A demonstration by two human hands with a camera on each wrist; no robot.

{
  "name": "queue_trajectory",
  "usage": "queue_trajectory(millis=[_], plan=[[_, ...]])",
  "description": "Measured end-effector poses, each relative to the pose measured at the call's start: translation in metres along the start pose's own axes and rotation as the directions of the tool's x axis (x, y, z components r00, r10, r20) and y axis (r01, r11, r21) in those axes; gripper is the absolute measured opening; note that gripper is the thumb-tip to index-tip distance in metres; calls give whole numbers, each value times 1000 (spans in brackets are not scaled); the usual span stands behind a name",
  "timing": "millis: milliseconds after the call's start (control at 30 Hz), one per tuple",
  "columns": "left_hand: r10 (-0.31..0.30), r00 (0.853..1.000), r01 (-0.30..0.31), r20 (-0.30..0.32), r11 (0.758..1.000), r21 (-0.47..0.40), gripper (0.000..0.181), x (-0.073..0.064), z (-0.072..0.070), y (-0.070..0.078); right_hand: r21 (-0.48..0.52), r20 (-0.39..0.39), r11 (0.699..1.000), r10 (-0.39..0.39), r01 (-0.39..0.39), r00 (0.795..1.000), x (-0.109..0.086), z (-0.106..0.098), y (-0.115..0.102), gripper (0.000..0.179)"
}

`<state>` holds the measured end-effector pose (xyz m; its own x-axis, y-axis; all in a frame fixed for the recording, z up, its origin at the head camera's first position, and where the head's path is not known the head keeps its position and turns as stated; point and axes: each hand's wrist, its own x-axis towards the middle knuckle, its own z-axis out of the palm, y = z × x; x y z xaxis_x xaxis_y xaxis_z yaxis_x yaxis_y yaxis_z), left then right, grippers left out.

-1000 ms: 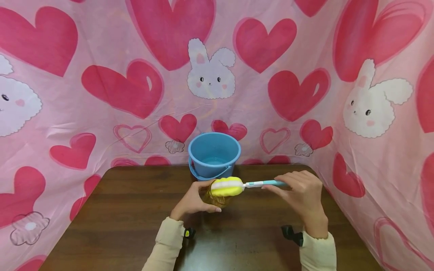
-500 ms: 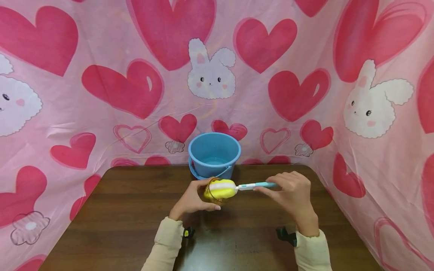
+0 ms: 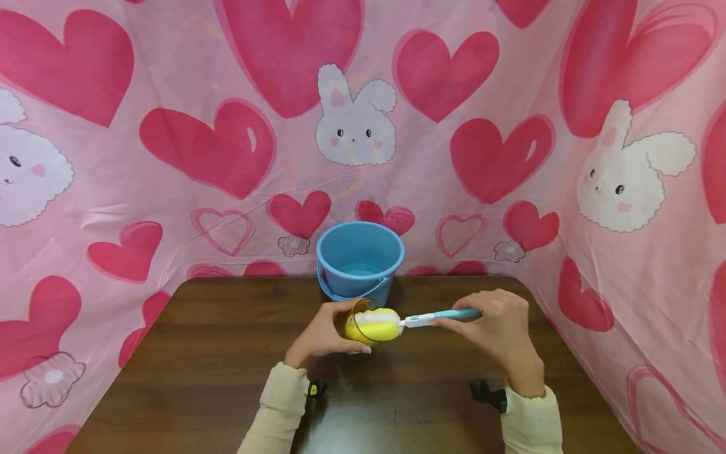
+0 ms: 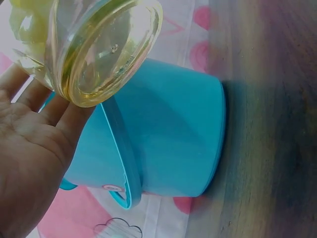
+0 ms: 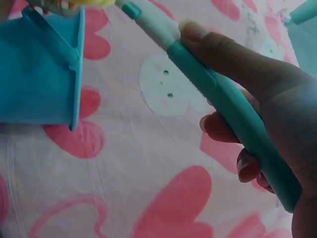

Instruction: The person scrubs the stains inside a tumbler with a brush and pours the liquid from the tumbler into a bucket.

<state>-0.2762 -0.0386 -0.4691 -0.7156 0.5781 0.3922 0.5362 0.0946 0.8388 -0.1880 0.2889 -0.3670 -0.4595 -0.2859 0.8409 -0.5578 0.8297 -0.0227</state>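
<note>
In the head view, my left hand (image 3: 322, 334) grips a see-through amber cup (image 4: 106, 59), which is tipped on its side with its mouth facing right. My right hand (image 3: 501, 337) holds the teal-and-white handle (image 5: 237, 114) of a bottle brush (image 3: 420, 320). The brush's yellow-and-white sponge head (image 3: 380, 326) lies partly inside the cup's mouth, its right end sticking out. From the left wrist, the cup's round base is seen, with the sponge blurred yellow behind the glass. My right thumb presses along the handle while the fingers curl beneath it.
A blue bucket (image 3: 371, 284) with its handle hanging down stands at the table's back edge, just behind the cup. The dark wooden table (image 3: 215, 359) extends around both arms. A pink heart-and-bunny cloth (image 3: 420, 164) hangs behind and at the sides.
The brush head went left into the cup, then my right hand drew back slightly to the right. The sponge's white stripe now sits higher. My left hand and the cup stay nearly in place.
</note>
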Motion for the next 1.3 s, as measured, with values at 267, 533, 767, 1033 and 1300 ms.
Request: queue_trajectory(millis=[267,533,767,1033,1300], plan=[[-6,1000,6,19,1000,-10,82,1,2,5,40,-22,999,17,-16,1000,-5,1,8,55],[12,999,-13,34,1000,11,79,3,7,2,12,33,999,-42,41,999,-1,17,-4,45],[-2,1000,2,17,1000,7,78,0,1,5,-6,46,997,-83,83,996,2,20,-10,43],[-21,999,22,39,1000,-6,79,1,-3,2,-41,-140,991,-128,123,982,3,13,3,62],[-25,1000,25,-13,999,36,82,-1,-9,-2,-83,-24,993,-90,88,996,2,20,-1,63]])
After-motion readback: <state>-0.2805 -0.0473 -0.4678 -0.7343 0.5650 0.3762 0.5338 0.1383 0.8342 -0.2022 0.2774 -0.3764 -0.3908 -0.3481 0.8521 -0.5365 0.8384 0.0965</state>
